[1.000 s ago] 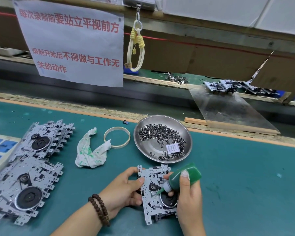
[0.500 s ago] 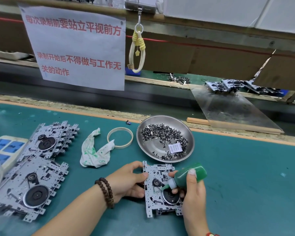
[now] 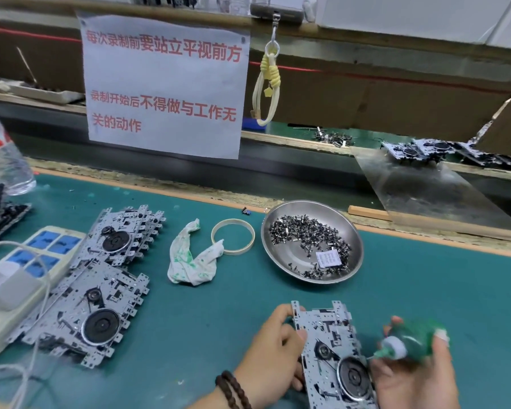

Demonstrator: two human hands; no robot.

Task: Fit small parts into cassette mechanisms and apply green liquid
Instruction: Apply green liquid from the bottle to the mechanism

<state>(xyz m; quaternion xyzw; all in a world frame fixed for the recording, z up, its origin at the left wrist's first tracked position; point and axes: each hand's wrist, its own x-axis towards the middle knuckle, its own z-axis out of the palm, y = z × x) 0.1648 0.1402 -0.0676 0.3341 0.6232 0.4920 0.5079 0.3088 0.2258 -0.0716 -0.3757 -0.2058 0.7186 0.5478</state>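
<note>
Left hand (image 3: 273, 354) gripping the cassette mechanism (image 3: 335, 357) edge on the mat, right hand (image 3: 416, 376) wrapped round the green bottle (image 3: 412, 343), nozzle at the plate near the flywheel; two stacks of mechanisms (image 3: 101, 278) at left, dish of small parts (image 3: 311, 240) looks plenty full.

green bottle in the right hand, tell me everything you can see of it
The green bottle is small, of translucent green plastic, with a white collar and a thin green nozzle. It looks motion-blurred. It lies tilted, nozzle pointing left and down toward the mechanism, the tip at its right edge just above the black wheel; contact cannot be told. The right hand grips it, fingers curled round the body. The left hand holds the mechanism's left side on the green mat.
</note>
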